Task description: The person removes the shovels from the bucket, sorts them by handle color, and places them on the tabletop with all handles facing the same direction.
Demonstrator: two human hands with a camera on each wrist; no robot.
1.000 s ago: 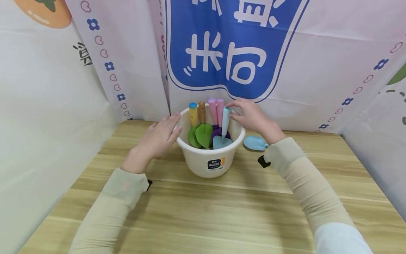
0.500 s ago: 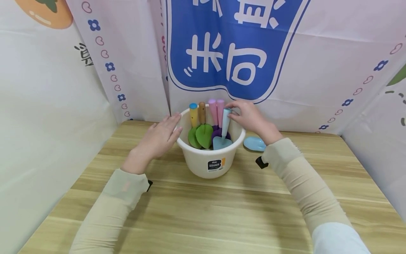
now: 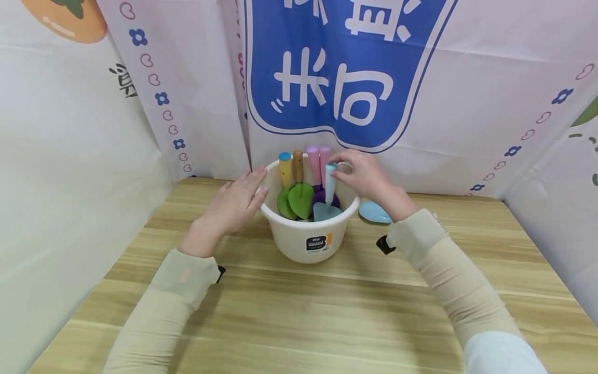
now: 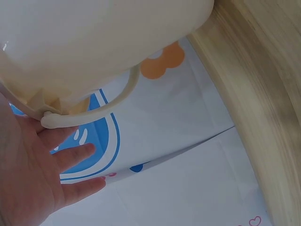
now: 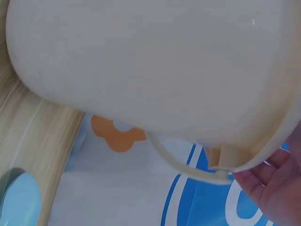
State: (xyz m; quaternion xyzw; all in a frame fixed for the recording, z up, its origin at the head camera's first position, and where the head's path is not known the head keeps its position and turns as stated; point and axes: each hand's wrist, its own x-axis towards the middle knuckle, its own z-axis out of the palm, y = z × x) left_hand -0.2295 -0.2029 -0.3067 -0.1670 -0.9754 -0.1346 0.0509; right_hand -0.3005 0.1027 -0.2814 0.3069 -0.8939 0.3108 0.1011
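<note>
A white bucket [image 3: 306, 241] stands on the table near the back and holds several small garden trowels. My left hand [image 3: 235, 200] rests with straight fingers against its left rim; the left wrist view has these fingers spread beside the bail handle [image 4: 94, 115]. With thumb and fingertips, my right hand [image 3: 366, 174] pinches the top of the light blue trowel [image 3: 329, 187], whose blade points down inside the bucket. Left of it are purple trowels with pink handles [image 3: 314, 163], a green trowel with a brown handle [image 3: 301, 199] and another with a yellow handle [image 3: 285, 171].
A light blue scoop [image 3: 374, 212] lies on the wooden table [image 3: 299, 311] right of the bucket, partly hidden by my right wrist. Close behind the bucket hangs a printed white cloth [image 3: 210, 104] with a blue panel; white sheets flank both sides.
The top of the light blue trowel's handle has shifted slightly left and toward me, with my right hand's fingers on it. The left hand and bucket have stayed almost still.
</note>
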